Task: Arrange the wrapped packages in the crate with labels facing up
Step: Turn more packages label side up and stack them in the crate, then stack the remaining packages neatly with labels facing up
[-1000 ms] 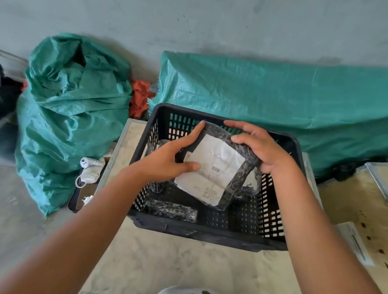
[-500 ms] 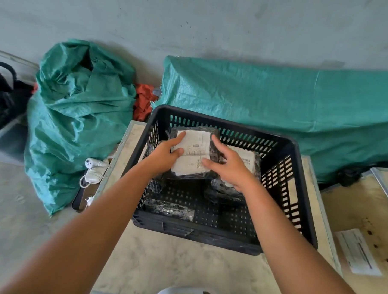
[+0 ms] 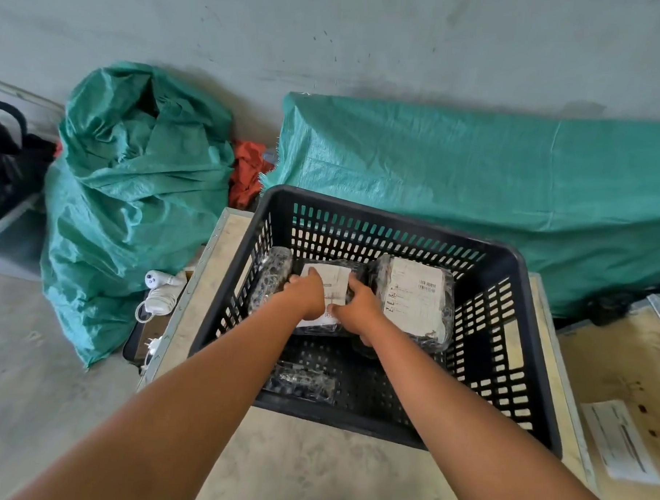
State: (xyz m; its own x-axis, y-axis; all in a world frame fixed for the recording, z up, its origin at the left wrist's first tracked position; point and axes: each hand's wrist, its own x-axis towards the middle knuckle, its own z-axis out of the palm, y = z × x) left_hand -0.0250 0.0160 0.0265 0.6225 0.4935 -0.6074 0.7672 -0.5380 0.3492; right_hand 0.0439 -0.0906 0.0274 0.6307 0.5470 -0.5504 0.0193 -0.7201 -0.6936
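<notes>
Middle package (image 3: 332,287), black wrap with white label up, sits on the black crate (image 3: 516,280) floor near the far wall. Left hand (image 3: 306,297) clamps its left side, fingers curled over the label; right hand (image 3: 356,307) clamps its right side, thumb on the label's near edge. Label print shows a barcode and a QR code, text too small to read. Just right of it, touching or nearly so, a larger wrapped package (image 3: 413,300) lies label up with a barcode and rows of unreadable print. A dark rolled package (image 3: 270,277) leans in the crate's far-left corner, no label visible. A small dark package (image 3: 300,381) lies by the near wall. Crate sits on a pale wooden surface (image 3: 311,468). A white paper sheet (image 3: 620,440) lies on the neighbouring surface at right, print unreadable. Beyond the far edge: green woven sack (image 3: 134,196), green tarp (image 3: 475,173), red cloth (image 3: 248,174). White charger with cable (image 3: 160,291) lies on the floor at left.
</notes>
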